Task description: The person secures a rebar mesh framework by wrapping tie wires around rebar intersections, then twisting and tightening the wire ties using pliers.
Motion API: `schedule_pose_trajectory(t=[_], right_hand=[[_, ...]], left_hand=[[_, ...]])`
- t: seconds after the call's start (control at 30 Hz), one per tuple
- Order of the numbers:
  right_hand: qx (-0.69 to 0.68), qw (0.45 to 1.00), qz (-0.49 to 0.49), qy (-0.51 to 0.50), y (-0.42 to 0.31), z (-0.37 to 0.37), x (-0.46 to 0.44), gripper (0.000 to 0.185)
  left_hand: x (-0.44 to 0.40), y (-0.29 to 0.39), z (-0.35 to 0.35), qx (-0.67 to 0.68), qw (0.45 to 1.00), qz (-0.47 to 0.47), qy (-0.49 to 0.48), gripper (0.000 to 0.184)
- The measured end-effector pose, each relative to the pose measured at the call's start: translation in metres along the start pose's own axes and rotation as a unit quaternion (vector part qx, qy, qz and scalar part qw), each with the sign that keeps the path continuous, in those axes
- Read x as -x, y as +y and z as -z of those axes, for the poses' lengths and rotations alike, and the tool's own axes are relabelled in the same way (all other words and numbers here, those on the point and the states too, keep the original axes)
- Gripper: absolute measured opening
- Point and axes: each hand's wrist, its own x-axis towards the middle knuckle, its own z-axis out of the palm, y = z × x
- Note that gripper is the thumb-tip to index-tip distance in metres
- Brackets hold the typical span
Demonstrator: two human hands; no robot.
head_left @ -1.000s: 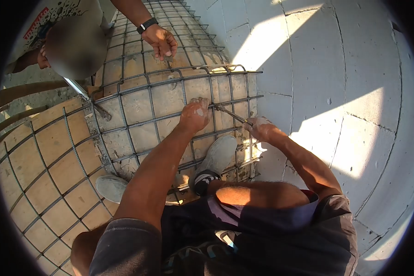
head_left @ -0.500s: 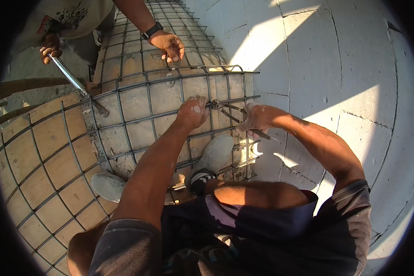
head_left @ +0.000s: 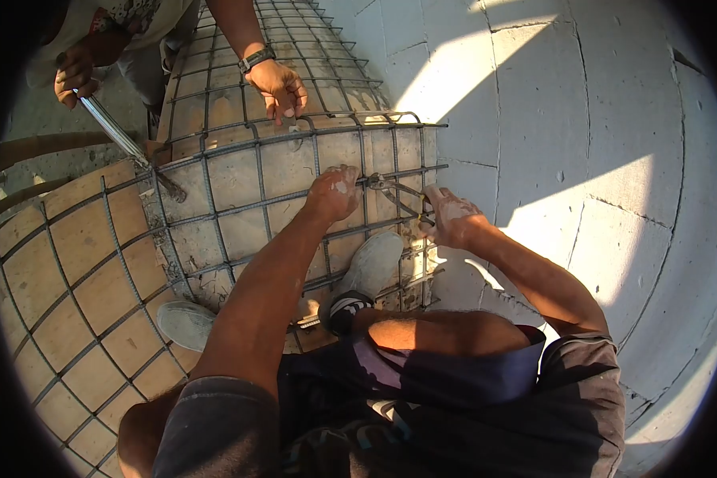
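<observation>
My left hand (head_left: 334,193) is closed around a horizontal bar of the rebar grid (head_left: 287,197), its fingertips partly hidden. Just right of it, the jaws of a pair of end-cutting pincers (head_left: 402,197) are at a bar crossing. My right hand (head_left: 452,219) is wrapped around the handles of these pincers, which are spread somewhat apart. Whether wire sits in the jaws is too small to tell.
Wooden formwork boards (head_left: 80,271) lie under the grid. Grey block wall (head_left: 534,103) rises at right. My dusty shoes (head_left: 372,267) stand among the bars. Opposite, a co-worker's hand (head_left: 279,88) hovers over the grid; the other holds a metal tool (head_left: 111,127).
My right hand has shifted its hold on the pincers, and my right forearm has come lower and inward. My left hand stays put. The co-worker's hands have moved slightly left.
</observation>
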Motion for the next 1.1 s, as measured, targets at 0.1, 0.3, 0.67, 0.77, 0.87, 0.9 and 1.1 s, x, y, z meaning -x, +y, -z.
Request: schedule_pose_trajectory(t=[0.1, 0.3, 0.67, 0.77, 0.87, 0.9, 1.1], right_hand=[[0.167, 0.974, 0.063, 0.138, 0.002, -0.011, 0.012, 0.056], [0.16, 0.982, 0.028, -0.099, -0.015, 0.026, -0.01, 0.051], [-0.054, 0.972, -0.042, -0.224, -0.01, 0.049, 0.003, 0.049], [-0.104, 0.99, 0.041, -0.091, 0.036, -0.031, -0.009, 0.05], [-0.128, 0.987, 0.081, -0.052, 0.048, -0.065, -0.015, 0.051], [-0.126, 0.985, 0.111, -0.035, 0.049, -0.069, -0.017, 0.051], [-0.093, 0.993, -0.013, 0.071, 0.025, -0.078, 0.0, 0.045]], left_hand=[[0.0, 0.005, 0.006, 0.012, 1.0, 0.022, -0.012, 0.041], [0.001, 0.003, 0.005, -0.005, 1.0, 0.004, -0.002, 0.042], [0.01, -0.001, 0.006, 0.037, 0.998, -0.041, 0.043, 0.045], [0.01, -0.003, 0.003, 0.062, 0.997, -0.04, 0.022, 0.046], [0.007, -0.002, 0.003, 0.049, 0.998, -0.037, 0.019, 0.047], [0.006, -0.002, 0.006, 0.039, 0.998, -0.036, 0.022, 0.047], [0.006, 0.0, 0.007, 0.015, 0.999, -0.038, 0.027, 0.048]])
